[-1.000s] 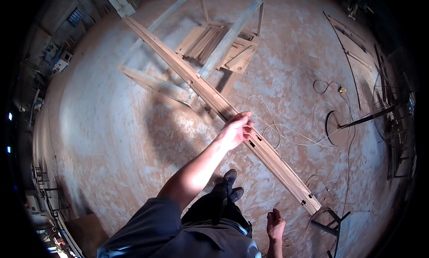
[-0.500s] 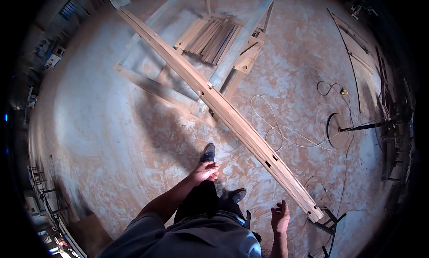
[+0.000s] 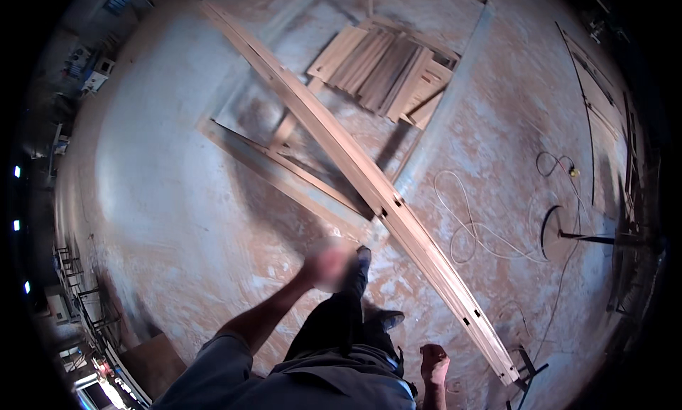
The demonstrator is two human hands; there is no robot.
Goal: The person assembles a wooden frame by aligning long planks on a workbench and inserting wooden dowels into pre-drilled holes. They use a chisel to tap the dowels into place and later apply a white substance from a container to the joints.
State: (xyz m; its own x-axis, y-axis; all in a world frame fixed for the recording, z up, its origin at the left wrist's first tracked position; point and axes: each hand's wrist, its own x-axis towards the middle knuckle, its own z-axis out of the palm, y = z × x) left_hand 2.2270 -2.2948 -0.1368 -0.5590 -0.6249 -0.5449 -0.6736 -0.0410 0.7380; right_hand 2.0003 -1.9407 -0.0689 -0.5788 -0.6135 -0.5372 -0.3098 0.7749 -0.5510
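here, the frame has planks crossing its near corner; they'd likely handle best supported near both ends. your left hand is too blurred to tell its grip; your right hand is curled in, nothing visible held.

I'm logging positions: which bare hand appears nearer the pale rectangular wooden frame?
The blurred left hand, below the frame in view; the right hand is lower, near the long brown wooden strips.
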